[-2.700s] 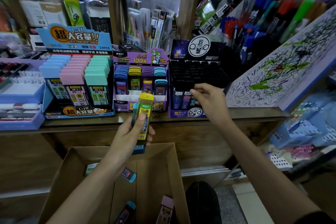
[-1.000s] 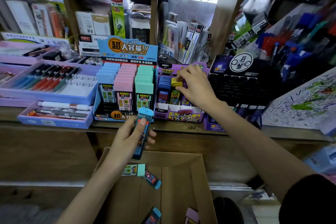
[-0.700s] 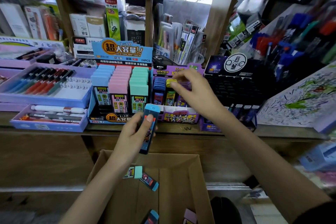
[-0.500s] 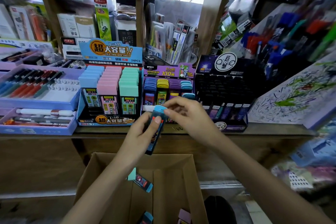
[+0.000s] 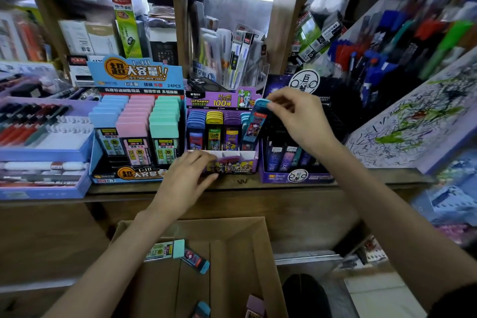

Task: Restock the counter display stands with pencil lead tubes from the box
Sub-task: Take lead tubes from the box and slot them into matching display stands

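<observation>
My right hand (image 5: pixel 299 117) pinches the cap of a light-blue lead tube (image 5: pixel 256 121) and holds it tilted over the rightmost column of the purple display stand (image 5: pixel 233 165), which holds rows of blue, yellow and purple tubes. My left hand (image 5: pixel 187 174) rests with relaxed fingers against the stand's front left corner and holds nothing. Below the counter, the open cardboard box (image 5: pixel 258 253) contains a mint-capped tube (image 5: pixel 167 249), a blue tube (image 5: pixel 196 259) and others partly cut off at the bottom edge.
A blue stand (image 5: pixel 134 121) with blue, pink and mint tubes sits to the left; a dark stand (image 5: pixel 296 160) sits to the right. Pen trays (image 5: pixel 41 137) lie far left, a scribbled test pad (image 5: pixel 413 121) far right. Shelves of stationery rise behind the wooden counter (image 5: pixel 258 186).
The light-blue tube passed from my left hand to my right, which lifted it up to the purple stand's right column. My left hand moved forward onto the stand's front.
</observation>
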Demonstrator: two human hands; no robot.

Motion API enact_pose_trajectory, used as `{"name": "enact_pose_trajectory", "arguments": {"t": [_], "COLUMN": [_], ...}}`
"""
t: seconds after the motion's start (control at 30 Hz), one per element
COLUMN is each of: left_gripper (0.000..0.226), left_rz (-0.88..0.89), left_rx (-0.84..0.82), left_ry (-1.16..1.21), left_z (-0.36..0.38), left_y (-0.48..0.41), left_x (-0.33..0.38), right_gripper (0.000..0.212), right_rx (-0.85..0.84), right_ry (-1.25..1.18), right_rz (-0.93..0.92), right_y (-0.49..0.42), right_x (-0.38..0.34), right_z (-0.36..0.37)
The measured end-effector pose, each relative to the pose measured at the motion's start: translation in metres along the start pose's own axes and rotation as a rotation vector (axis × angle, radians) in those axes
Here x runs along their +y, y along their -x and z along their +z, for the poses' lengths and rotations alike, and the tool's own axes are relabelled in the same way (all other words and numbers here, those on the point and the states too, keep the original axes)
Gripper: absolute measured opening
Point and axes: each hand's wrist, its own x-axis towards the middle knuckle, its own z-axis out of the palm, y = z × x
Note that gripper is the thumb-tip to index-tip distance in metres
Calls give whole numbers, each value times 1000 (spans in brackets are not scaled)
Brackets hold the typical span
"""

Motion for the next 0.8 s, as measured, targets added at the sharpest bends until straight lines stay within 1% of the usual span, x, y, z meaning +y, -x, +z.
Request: {"name": "enact_pose_trajectory", "arguments": {"t": [0.07,0.2,0.33,0.43,0.57,0.6,0.67,0.73,0.8], "left_gripper": [35,35,35,37,39,37,32,28,24], "left_rz": [17,17,12,0,1,6,14,-28,-113], "left_rx": [12,21,19,2,56,79,92,47,-29], "left_ry": [-30,-11,10,21,54,68,100,172,260], "left_z": [1,2,2,1,-7,-10,-14,-12,-3], "left_y": [3,4,4,3,15,21,36,57,83], "left_x": [-1,-3,-4,-3,6,8,10,9,4], "right_gripper": [13,19,13,13,22,25,26,21,17], "right_rx": [-12,-102,-145,-174,-222,-232,-241,-289,-392], "right_ry": [61,297,363,491,642,629,527,360,211], "right_rz": [-40,-121,-122,-157,-250,-277,-324,-325,-281], "right_y": [-3,-8,-9,-10,-11,-9,2,22,53], "right_x": [3,9,8,8,4,1,-6,-11,-10], "right_z": [6,18,27,32,27,23,17,15,20]}}
